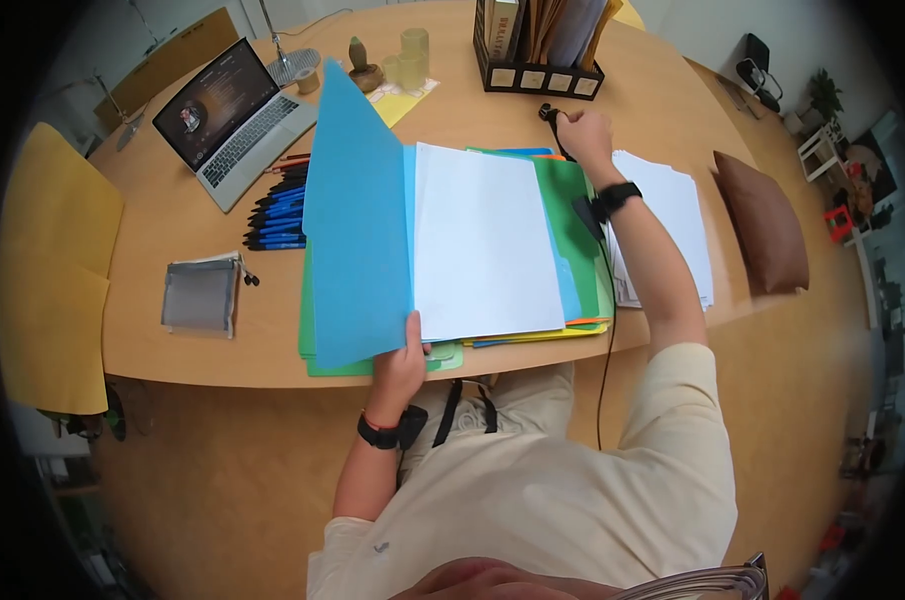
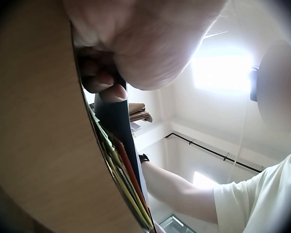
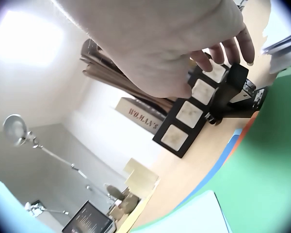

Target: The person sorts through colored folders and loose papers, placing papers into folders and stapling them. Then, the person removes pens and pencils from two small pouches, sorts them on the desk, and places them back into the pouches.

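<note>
A light blue folder (image 1: pixel 358 220) lies spread on the desk's near side, its left cover lifted. White paper (image 1: pixel 488 245) covers its right half. At the lower edge near the fold, my left hand (image 1: pixel 401 370) grips the folder, thumb on the inside; the left wrist view shows curled fingers (image 2: pixel 111 92) beside the dark-looking folder. My right hand (image 1: pixel 586 138) reaches across to a black stapler (image 3: pixel 233 94) behind the folder stack. Its fingers (image 3: pixel 230 51) extend over the stapler's top, with the thumb apart from it.
Green and other coloured folders (image 1: pixel 578 215) lie underneath. White papers (image 1: pixel 668 225) and a brown pouch (image 1: pixel 763 225) are at right. A black file holder (image 1: pixel 543 80) stands behind. Leftward are blue pens (image 1: pixel 278 215), a laptop (image 1: pixel 238 120) and a grey zip pouch (image 1: pixel 201 295).
</note>
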Demonstrator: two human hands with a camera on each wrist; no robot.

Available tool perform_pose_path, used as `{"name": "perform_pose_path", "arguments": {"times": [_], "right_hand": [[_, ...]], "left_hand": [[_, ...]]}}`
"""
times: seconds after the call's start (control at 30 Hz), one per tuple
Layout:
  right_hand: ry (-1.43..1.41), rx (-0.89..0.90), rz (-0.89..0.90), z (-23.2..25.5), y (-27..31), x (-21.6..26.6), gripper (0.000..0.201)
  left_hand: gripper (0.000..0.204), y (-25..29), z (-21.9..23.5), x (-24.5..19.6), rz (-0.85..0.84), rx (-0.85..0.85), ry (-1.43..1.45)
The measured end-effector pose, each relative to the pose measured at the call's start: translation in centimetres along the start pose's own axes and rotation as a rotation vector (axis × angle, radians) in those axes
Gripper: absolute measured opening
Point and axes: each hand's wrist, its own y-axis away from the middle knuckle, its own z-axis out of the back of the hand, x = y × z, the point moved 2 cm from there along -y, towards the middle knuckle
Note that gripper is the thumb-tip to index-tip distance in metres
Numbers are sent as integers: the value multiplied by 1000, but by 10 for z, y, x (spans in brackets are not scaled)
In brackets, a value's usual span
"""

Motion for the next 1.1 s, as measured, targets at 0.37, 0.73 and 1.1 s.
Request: {"name": "perform_pose_path", "arguments": {"times": [0.37, 0.73, 1.1], "right_hand": [[-91, 600, 354, 75, 159, 17, 46], [104, 698, 426, 62, 185, 22, 63], [-386, 756, 114, 93, 132, 15, 45]], "left_hand": [[22, -3, -1, 6, -47, 25, -85], [64, -9, -3, -13, -428, 48, -260], [63, -3, 1, -17, -283, 152, -247]]}}
